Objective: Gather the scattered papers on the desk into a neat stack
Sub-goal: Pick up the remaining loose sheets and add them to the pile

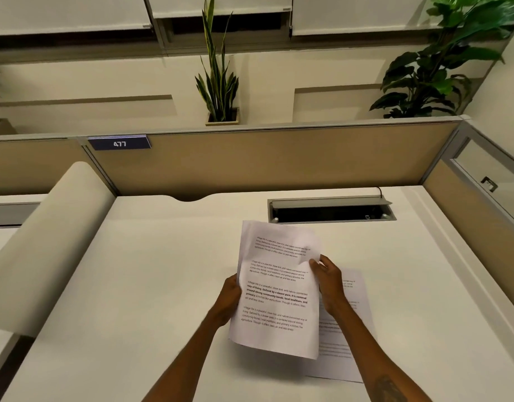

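— Starting nearest the camera: what lies on the desk [134, 285] beside the forearms?

— One printed sheet [348, 329] lies flat on the desk, partly under the right forearm and partly covered by the held papers [276, 288]. Its far right corner shows just beyond the right hand [328, 282].

— State of the hands?

— Left hand [231, 294]: closed on the left long edge of the held papers, fingers hidden behind the sheets. Right hand: closed on the right long edge, thumb on the printed face, fingers behind. Both hands are grasping the same bundle.

— Position of the held papers relative to the hands?

— Between them, raised off the desk and tilted, printed face toward the camera. The lower edge hangs below both hands; the upper edge rises past them. The edges are not flush: a second sheet's corner shows offset at the top.

— Beyond the held papers?

— A cable tray [331, 211], lid lifted, is recessed in the desk just past the upper edge of the papers. Farther on stands the partition [264, 161], carrying a number plate [119, 143] marked 477 to the left of the papers. Behind the partition stand a snake plant [218, 82] and a leafy plant [441, 62].
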Action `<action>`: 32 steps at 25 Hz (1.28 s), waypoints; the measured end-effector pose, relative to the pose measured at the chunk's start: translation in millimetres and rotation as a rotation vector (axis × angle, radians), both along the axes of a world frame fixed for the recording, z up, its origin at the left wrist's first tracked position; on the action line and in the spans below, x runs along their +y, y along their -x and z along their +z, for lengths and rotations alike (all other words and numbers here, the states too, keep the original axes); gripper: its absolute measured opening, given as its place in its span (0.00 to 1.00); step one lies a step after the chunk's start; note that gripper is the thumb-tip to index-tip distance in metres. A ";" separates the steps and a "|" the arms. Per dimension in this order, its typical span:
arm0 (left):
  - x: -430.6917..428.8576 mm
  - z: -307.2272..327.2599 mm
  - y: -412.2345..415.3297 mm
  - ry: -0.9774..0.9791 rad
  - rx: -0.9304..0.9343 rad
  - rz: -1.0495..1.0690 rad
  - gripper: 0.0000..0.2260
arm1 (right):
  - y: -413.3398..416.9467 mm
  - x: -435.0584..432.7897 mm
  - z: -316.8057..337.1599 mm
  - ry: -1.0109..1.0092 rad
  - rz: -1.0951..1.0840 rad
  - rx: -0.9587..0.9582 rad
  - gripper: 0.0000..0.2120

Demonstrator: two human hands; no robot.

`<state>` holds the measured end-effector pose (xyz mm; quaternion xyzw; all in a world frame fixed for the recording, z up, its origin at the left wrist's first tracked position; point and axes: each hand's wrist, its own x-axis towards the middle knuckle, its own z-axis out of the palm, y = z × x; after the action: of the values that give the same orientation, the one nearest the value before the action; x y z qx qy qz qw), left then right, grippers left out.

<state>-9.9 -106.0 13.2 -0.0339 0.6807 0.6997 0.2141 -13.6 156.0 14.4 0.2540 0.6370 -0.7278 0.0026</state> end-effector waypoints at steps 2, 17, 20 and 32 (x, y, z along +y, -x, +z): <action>-8.0 5.0 -1.8 -0.019 -0.073 0.040 0.17 | 2.2 -15.1 2.7 -0.018 -0.017 -0.012 0.21; -37.8 -29.3 -14.4 0.090 -0.070 -0.017 0.13 | -57.9 17.3 -22.1 -0.648 -0.153 -0.396 0.25; -39.5 -36.0 -18.5 0.104 -0.074 0.003 0.13 | -86.0 47.5 -31.8 -0.753 -0.107 -0.673 0.37; -43.9 -36.7 -23.9 0.137 -0.058 0.093 0.12 | -89.3 67.6 -39.1 -0.427 -0.146 -0.469 0.20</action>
<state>14.0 -149.8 -23.5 -0.1003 0.7182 0.6594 0.1982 75.7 223.6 -24.8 0.4544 0.7374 -0.4978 0.0438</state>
